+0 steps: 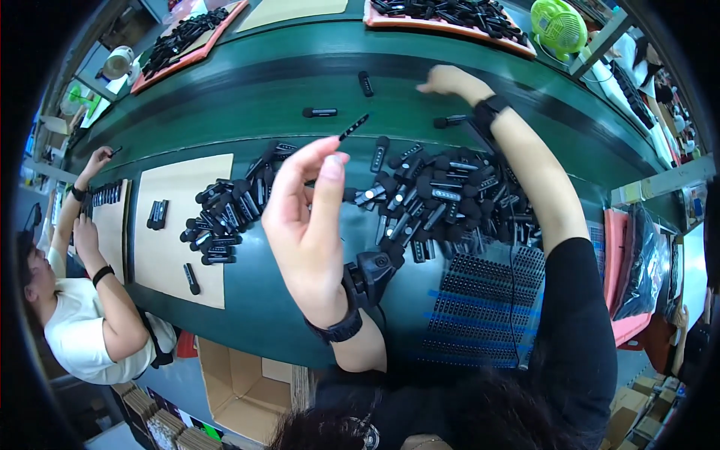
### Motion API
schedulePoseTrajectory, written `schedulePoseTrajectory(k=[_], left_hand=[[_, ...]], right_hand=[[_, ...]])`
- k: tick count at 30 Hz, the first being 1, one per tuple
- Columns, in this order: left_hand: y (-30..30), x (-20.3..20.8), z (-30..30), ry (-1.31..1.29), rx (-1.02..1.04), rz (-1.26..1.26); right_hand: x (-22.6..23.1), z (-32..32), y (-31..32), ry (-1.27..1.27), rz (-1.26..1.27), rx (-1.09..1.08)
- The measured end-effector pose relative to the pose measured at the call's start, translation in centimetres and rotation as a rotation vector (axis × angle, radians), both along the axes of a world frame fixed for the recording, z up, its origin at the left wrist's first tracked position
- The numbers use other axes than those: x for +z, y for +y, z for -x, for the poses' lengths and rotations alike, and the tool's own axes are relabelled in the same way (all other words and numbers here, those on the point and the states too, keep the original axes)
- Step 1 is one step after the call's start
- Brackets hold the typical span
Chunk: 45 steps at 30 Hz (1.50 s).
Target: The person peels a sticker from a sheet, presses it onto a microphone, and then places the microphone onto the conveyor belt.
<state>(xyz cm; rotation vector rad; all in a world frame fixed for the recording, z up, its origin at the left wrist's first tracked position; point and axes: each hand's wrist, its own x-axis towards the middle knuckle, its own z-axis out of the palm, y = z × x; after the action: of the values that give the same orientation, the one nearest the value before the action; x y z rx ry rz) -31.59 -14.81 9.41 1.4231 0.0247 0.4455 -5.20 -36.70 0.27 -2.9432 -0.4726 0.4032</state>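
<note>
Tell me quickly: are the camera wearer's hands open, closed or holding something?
Left hand: closed, holding a small black strip at its fingertips.
Right hand: blurred; whether open, closed or holding anything cannot be told.

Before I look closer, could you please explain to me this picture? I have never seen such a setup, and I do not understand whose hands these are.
There is no robot here. The picture comes from a wide fisheye camera worn on a person's head, looking down, so straight edges appear bent. The two big arms are that person's own.

The left hand pinches a thin black strip between its fingertips. The right hand reaches over the far part of the green work surface; whether it holds anything is unclear.

Between the arms lies a heap of small black devices. Nearer, on the right, are rows of black pieces with blue edges. A cardboard sheet lies on the left, beyond which a co-worker sits.
</note>
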Motion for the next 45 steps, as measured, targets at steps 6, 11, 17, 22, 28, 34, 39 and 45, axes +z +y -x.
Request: schedulePoseTrajectory(k=[6, 11, 17, 22, 28, 34, 39, 45], left_hand=[[0.4, -0.2, 0.5, 0.045, 0.031, -0.095], [-0.3, -0.9, -0.4, 0.062, -0.008, -0.187], [-1.2, 0.1, 0.1, 0.097, -0.114, -0.128], [-3.3, 0.1, 0.4, 0.059, -0.248, 0.176], [-6.1, 0.2, 1.1, 0.063, -0.401, 0.238], [-8.2, -0.3, 1.2, 0.058, -0.448, 0.165], [-8.6, -0.4, 1.2, 0.075, -0.449, 0.112], [-9.2, 0.1, 1.4, 0.098, -0.472, 0.107]], right_hand=[[0.8, -1.0, 11.3, 0.007, -0.254, -0.026], [-1.8, -2.5, 11.0, 0.026, -0.057, 0.029], [7.1, 4.0, 7.7, -0.027, -0.504, 0.027], [10.4, 18.4, 2.1, -0.232, -0.966, 0.064], [9.8, 27.1, -0.5, -0.414, -1.06, 0.003], [9.6, 28.6, -2.2, -0.551, -1.001, 0.03], [9.9, 28.8, -2.7, -0.516, -0.997, 0.026], [10.0, 28.9, -3.3, -0.515, -0.955, 0.046]])
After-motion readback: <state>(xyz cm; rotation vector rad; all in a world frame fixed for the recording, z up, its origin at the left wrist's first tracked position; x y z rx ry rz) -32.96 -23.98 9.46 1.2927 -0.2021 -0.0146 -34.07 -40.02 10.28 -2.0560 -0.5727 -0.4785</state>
